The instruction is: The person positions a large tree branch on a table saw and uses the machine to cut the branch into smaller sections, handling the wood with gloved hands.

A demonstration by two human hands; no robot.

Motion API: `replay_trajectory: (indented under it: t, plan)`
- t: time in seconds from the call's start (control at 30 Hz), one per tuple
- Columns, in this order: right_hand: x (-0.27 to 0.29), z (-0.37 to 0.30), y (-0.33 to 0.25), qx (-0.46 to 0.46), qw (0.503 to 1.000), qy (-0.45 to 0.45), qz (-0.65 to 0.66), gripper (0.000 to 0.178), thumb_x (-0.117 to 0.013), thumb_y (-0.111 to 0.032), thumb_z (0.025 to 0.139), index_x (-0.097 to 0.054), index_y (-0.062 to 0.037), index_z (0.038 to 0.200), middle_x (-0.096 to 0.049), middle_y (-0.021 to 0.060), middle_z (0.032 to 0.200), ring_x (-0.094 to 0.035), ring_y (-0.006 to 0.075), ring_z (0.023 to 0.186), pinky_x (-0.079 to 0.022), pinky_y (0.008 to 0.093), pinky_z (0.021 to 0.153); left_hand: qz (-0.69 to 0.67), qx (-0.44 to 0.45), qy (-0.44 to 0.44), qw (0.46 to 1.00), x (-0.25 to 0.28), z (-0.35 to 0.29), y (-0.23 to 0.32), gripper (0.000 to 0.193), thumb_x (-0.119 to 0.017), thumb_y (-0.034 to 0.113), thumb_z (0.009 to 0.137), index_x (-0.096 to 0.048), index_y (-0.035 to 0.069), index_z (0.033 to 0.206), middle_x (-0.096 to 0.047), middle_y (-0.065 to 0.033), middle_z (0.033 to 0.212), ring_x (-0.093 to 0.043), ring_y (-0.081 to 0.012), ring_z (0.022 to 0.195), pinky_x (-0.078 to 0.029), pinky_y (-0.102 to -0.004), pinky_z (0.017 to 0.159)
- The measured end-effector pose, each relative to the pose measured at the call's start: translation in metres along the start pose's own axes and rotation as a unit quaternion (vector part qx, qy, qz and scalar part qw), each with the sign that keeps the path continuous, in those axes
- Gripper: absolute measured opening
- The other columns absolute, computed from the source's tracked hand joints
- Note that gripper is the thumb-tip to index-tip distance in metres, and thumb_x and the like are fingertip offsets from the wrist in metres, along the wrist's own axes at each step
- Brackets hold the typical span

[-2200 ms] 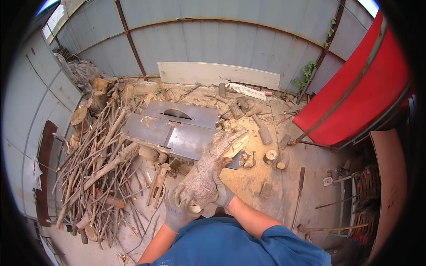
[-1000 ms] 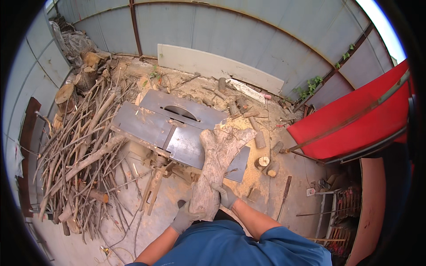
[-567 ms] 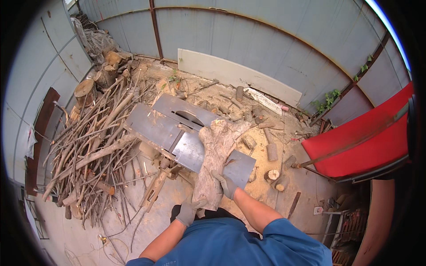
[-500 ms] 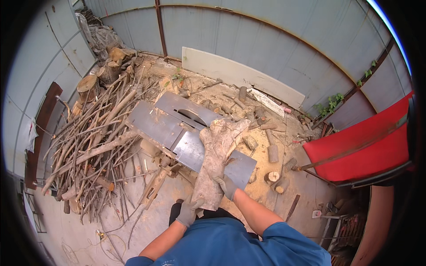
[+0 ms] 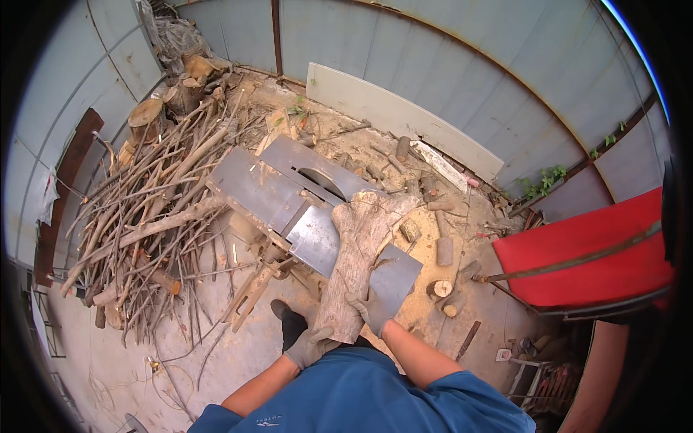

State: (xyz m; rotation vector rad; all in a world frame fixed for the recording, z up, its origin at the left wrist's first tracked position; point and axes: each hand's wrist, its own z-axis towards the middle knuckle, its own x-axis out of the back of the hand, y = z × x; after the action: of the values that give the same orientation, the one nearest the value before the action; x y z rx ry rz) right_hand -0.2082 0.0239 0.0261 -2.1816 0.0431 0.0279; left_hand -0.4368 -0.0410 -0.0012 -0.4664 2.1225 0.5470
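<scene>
A thick forked log lies across the right part of a metal table saw, its forked end away from me and its cut end close to my body. My left hand, in a grey glove, grips the near cut end at its left side; the fingertips are partly hidden. Against the log's right side, a little farther up, my right hand presses with its gloved fingers wrapped on the bark. The saw's curved blade shows in the slot beyond the log's fork, apart from the wood.
A big heap of branches lies left of the saw, with stumps behind it. Short cut logs and sawdust cover the ground at the right. A red sheet on a frame stands far right. Metal walls enclose the back.
The view has shifted slightly, and my left foot now shows beside the saw. Both hands keep hold of the log, which stays nearly in the same place on the table.
</scene>
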Motion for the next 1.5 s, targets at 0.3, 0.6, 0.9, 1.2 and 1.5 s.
replay_trajectory:
  t: [0.3, 0.6, 0.9, 1.2, 1.5]
  plan:
    - [-0.023, -0.002, -0.010, 0.033, 0.996, 0.044, -0.063, 0.112, -0.094, -0.058, 0.072, -0.044, 0.0121, 0.144, -0.065, 0.0243, 0.135, -0.066, 0.0321, 0.121, -0.054, 0.0387, 0.105, 0.163, -0.072, 0.056, 0.982, 0.022, 0.008, -0.012, 0.065, -0.067, 0.015, 0.101, -0.038, 0.009, 0.159, -0.060, -0.0109, 0.143, -0.061, -0.0282, 0.131, -0.050, -0.0483, 0.113]
    - [-0.031, -0.007, 0.051, 0.109, 0.992, 0.020, 0.061, 0.078, -0.083, -0.032, 0.094, -0.040, -0.0029, 0.153, -0.064, 0.0158, 0.138, -0.067, 0.0270, 0.121, -0.057, 0.0411, 0.103, 0.060, -0.115, 0.052, 0.990, -0.033, -0.018, 0.023, 0.076, -0.073, 0.036, 0.096, -0.040, 0.009, 0.159, -0.057, -0.0128, 0.150, -0.061, -0.0338, 0.132, -0.049, -0.0528, 0.114]
    - [-0.043, -0.004, 0.052, -0.025, 0.965, -0.032, 0.258, 0.074, -0.091, -0.033, 0.086, -0.055, 0.0019, 0.140, -0.069, 0.0114, 0.129, -0.068, 0.0206, 0.116, -0.058, 0.0363, 0.097, 0.068, -0.010, 0.041, 0.997, -0.006, -0.014, 0.044, 0.078, -0.073, 0.042, 0.097, -0.041, 0.006, 0.158, -0.055, -0.0194, 0.151, -0.057, -0.0402, 0.137, -0.047, -0.0582, 0.115]
    - [-0.044, 0.004, 0.032, -0.085, 0.968, -0.044, 0.231, 0.061, -0.085, -0.024, 0.092, -0.057, 0.0016, 0.140, -0.071, 0.0144, 0.128, -0.073, 0.0231, 0.110, -0.063, 0.0399, 0.091, 0.099, 0.027, 0.016, 0.995, -0.001, -0.013, 0.064, 0.083, -0.071, 0.043, 0.099, -0.034, 0.003, 0.161, -0.049, -0.0206, 0.157, -0.051, -0.0389, 0.143, -0.040, -0.0541, 0.122]
    - [-0.052, 0.011, 0.026, -0.070, 0.978, -0.038, 0.193, 0.063, -0.084, -0.030, 0.094, -0.056, 0.0003, 0.141, -0.071, 0.0133, 0.127, -0.073, 0.0228, 0.109, -0.064, 0.0407, 0.089, 0.103, -0.030, 0.046, 0.993, -0.030, -0.020, 0.070, 0.087, -0.069, 0.048, 0.098, -0.032, 0.001, 0.161, -0.045, -0.0217, 0.160, -0.050, -0.0367, 0.145, -0.038, -0.0525, 0.124]
